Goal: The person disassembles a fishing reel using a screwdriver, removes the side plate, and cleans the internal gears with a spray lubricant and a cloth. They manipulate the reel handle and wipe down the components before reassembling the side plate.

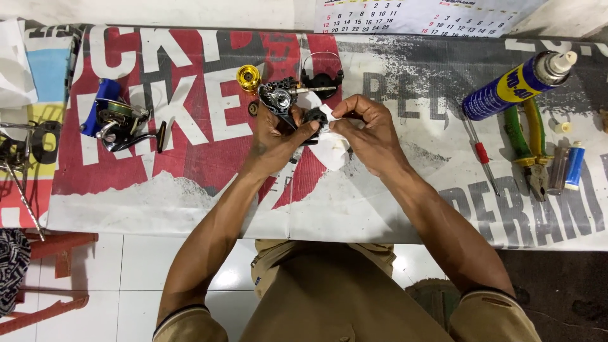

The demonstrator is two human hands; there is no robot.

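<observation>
Over the banner-covered table point(190, 202) the left hand point(275, 136) grips a dark fishing-reel body point(280, 100), fingers closed around its lower part. The right hand point(367, 130) pinches a white tissue point(332, 149) against a small black reel part point(313, 116) between the two hands. A gold spool point(248, 76) sits just behind the reel body. A blue spinning reel point(117, 120) lies well to the left; a blue spray can point(516, 82), green-handled pliers point(529, 149) and a red screwdriver point(482, 154) lie to the right
</observation>
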